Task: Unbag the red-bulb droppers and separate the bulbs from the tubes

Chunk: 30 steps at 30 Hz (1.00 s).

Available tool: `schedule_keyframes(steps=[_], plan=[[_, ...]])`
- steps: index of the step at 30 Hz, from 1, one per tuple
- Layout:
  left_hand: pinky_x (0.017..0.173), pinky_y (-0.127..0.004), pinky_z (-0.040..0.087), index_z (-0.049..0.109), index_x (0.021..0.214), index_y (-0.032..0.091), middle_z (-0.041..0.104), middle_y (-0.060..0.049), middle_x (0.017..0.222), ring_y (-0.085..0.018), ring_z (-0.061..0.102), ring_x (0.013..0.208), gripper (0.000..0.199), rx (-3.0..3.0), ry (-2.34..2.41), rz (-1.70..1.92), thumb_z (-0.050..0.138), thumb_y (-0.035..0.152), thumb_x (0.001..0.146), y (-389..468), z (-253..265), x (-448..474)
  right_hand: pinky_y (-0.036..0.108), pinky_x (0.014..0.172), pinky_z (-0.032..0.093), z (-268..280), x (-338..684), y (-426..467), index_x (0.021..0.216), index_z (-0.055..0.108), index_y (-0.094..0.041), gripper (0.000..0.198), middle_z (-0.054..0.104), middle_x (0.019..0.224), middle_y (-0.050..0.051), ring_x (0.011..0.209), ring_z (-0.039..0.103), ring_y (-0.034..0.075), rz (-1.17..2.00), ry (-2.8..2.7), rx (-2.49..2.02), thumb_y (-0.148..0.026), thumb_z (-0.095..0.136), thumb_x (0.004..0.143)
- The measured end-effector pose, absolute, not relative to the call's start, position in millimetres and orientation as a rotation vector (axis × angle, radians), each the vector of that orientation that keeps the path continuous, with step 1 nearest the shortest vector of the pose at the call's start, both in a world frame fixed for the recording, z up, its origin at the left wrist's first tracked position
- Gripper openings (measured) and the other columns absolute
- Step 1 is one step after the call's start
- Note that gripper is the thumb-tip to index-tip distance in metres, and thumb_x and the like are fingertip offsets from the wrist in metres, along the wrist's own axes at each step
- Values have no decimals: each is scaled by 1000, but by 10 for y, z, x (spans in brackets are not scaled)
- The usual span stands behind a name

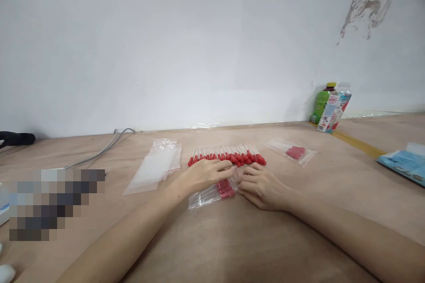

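Note:
My left hand [204,174] and my right hand [262,185] rest on a small clear plastic bag [212,194] that holds several red-tipped swabs. Both hands pinch the bag's open end between them at the middle of the table. Just behind my fingers lies a row of loose red-tipped swabs [229,154], side by side with their white sticks pointing away. A filled, flat bag of swabs [292,151] lies to the right of the row. A stack of empty clear bags [156,167] lies to the left.
Brown table [232,239] against a white wall. A green bottle [321,102] and a drink pouch [334,110] stand at the back right. A blue packet [403,163] lies at the right edge. Grey cables [99,152] run at the back left.

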<state>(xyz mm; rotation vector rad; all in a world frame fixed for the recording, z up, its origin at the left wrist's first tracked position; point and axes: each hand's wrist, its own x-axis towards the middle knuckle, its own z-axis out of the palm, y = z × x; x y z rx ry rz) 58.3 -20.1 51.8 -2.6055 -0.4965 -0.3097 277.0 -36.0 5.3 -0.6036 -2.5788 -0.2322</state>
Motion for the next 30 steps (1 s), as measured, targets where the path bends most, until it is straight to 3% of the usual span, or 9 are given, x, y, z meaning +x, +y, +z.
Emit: schedule_keyframes(steps=[3, 6, 10, 13, 20, 24, 30], plan=[[66, -23, 45, 50, 101, 19, 57, -4, 105, -13, 58, 84, 25, -2678, -552, -302, 30, 11, 89, -241, 497, 589, 32, 72, 36, 81, 2789, -379, 81, 58, -18, 12, 58, 79, 3, 78, 49, 17, 169, -2474, -799, -26, 48, 81], [80, -27, 45, 45, 111, 21, 56, -4, 109, -15, 55, 97, 24, -2821, -859, -514, 33, 20, 90, -352, 380, 571, 30, 73, 39, 37, 2757, -338, 87, 60, -20, 21, 60, 84, 3, 80, 51, 15, 503, -2292, -915, -25, 39, 86], [95, -36, 38, 27, 129, 20, 43, -9, 129, -21, 42, 117, 52, -2967, -1321, -736, 45, 39, 84, -524, 184, 429, 27, 68, 39, -64, 2639, -270, 78, 63, -18, 19, 60, 77, 3, 74, 52, 16, 524, -2212, -994, -24, 46, 82], [100, -40, 33, 16, 135, 20, 36, -10, 135, -23, 36, 122, 67, -3075, -1435, -725, 49, 43, 81, -587, 89, 329, 29, 68, 38, -71, 2564, -272, 79, 64, -18, 21, 59, 73, 3, 72, 50, 16, 463, -2262, -1087, -30, 46, 82], [100, -42, 32, 15, 136, 22, 42, -9, 132, -24, 39, 120, 69, -3154, -1425, -775, 52, 38, 80, -588, 99, 356, 36, 79, 36, -29, 2593, -317, 91, 61, -20, 29, 58, 86, 4, 84, 50, 19, 585, -2293, -1110, -44, 54, 77], [98, -42, 35, 20, 135, 23, 39, -8, 133, -24, 40, 119, 65, -3134, -1429, -768, 52, 37, 80, -610, 134, 368, 35, 77, 40, -75, 2588, -313, 93, 57, -18, 32, 60, 89, 4, 83, 53, 19, 883, -2097, -1044, -41, 62, 70], [97, -41, 36, 20, 135, 24, 39, -7, 134, -23, 41, 118, 64, -3134, -1382, -740, 52, 35, 81, -622, 132, 358, 33, 76, 44, -27, 2504, -368, 96, 55, -16, 33, 62, 88, 4, 82, 57, 18, 1332, -1904, -872, -39, 60, 73]])
